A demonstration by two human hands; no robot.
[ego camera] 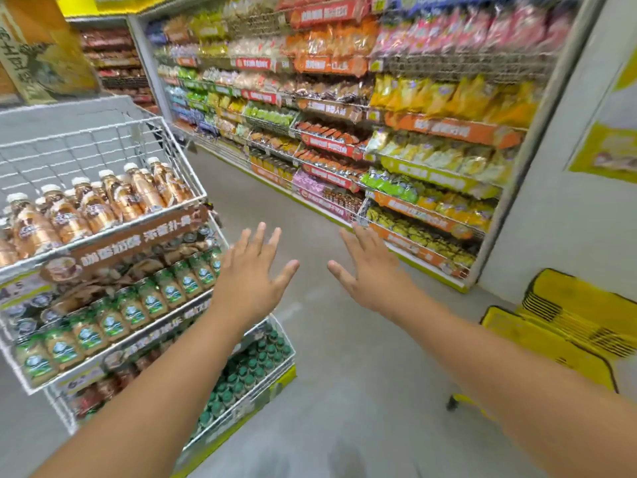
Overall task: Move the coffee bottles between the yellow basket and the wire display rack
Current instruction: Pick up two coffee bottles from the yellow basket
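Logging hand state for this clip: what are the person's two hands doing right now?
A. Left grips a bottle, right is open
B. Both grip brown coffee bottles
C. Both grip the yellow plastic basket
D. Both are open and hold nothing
D: the left hand and right hand are spread flat in mid-air above the grey floor, fingers straight, touching nothing.

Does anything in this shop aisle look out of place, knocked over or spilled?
Nothing stands out. The brown-labelled coffee bottles stand upright in rows on the white wire display rack, the stacked yellow plastic baskets sit by the wall, and the grey floor shows no spill. Both the left hand and right hand are empty.
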